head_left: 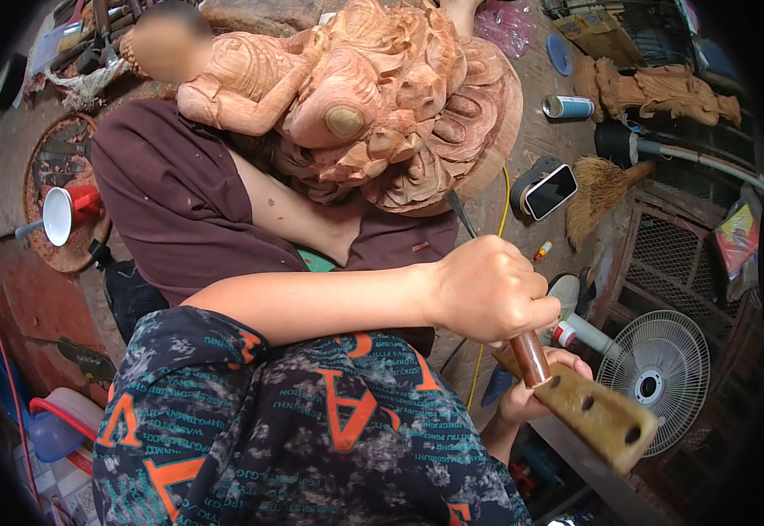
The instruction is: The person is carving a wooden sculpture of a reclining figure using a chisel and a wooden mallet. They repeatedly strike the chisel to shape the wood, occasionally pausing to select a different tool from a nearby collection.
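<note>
A large reddish wood carving (329, 114) of a seated figure on a petalled base lies on its side across the far side of my lap. My left hand (492, 289) reaches over to the right, closed in a fist around a chisel (533, 358) with a brown handle. The chisel's dark blade slants up to the near edge of the petalled base. Below it, my right hand (527, 405) grips a pale wooden mallet (606, 416) with dark round spots. The mallet lies at the butt of the chisel handle; whether they touch I cannot tell.
To the right are a phone (552, 192), a straw brush (601, 197), a can (568, 107), a smaller carving (663, 96) and a fan (654, 383). On the left, a round tray (35, 188) holds wood chips, beside a red cup (73, 214). Several tools (101, 35) lie at far left.
</note>
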`<state>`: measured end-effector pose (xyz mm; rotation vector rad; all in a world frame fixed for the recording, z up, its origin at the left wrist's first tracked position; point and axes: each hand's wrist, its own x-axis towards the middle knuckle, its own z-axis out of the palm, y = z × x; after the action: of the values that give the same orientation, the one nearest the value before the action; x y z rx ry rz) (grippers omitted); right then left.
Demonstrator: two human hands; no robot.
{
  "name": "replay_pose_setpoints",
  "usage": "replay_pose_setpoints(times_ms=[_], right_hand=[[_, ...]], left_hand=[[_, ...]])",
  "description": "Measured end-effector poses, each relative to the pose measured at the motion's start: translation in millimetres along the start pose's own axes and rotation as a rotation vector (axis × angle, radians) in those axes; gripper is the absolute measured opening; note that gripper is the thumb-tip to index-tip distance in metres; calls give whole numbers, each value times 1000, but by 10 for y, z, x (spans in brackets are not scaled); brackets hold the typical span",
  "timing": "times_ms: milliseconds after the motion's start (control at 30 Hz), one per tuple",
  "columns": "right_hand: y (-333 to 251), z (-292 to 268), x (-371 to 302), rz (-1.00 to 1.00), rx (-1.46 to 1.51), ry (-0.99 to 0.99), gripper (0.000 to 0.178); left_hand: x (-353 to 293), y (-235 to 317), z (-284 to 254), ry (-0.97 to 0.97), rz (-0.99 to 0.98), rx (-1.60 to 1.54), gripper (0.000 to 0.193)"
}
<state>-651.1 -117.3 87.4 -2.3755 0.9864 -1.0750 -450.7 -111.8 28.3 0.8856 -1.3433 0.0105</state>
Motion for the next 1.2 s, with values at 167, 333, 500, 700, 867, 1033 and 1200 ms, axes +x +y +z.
replay_pose_setpoints(times_ms=[167,333,500,700,867,1033,1200], right_hand=[[-12,26,81,-188,-311,-94,33],[93,155,-32,-213,-262,99,19],[-53,83,-109,-29,-488,-57,15],[238,120,-252,-278,-230,116,18],[62,69,-179,-96,-393,-157,25],[431,53,-437,444,167,69,43],[308,266,-353,276,171,-269,32]], left_hand=[[-55,-48,-36,-4,52,-72,32],[-87,-44,-29,-22,52,-64,32],[-118,-31,-85,-62,52,-50,30],[-96,-21,-127,-82,64,-79,26],[-156,129,-150,-106,-50,119,30],[-95,202,-186,-141,-159,106,28],[-61,296,-201,-173,-167,64,28]])
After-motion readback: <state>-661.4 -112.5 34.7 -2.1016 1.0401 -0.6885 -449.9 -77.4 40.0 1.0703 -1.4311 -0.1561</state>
